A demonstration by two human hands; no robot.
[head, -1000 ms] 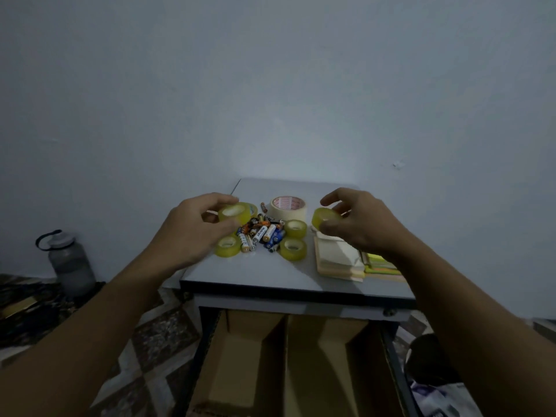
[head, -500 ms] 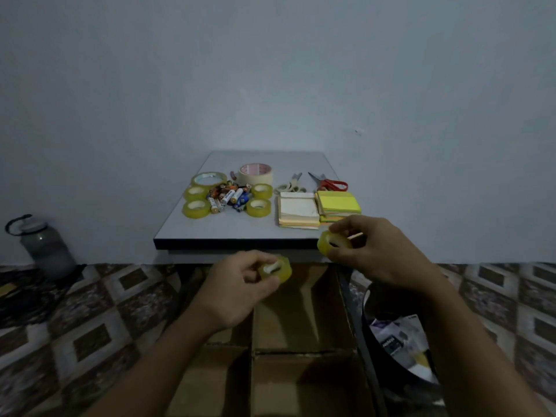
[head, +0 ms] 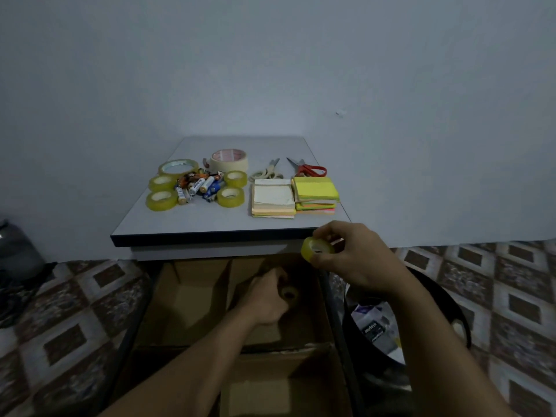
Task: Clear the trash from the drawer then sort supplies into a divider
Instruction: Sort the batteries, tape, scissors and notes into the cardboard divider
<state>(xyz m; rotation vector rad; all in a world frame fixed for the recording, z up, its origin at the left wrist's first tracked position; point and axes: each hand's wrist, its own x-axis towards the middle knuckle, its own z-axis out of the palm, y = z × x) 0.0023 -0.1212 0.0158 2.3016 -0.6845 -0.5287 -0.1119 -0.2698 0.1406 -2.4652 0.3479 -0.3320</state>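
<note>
Since half a second ago, I am seeing the left hand (head: pixel 264 299) dropping into the far right compartment of the cardboard divider (head: pixel 186 296), fingers curling round a small tape roll (head: pixel 289 294) whose hole is facing up toward me. The right hand (head: pixel 355 260) is still pinching a yellow tape roll (head: pixel 317 249) by the table's (head: pixel 210 227) near right corner, hole tilting upward. Shadow is dimming the lower roll, and fingers are covering part of it.
</note>
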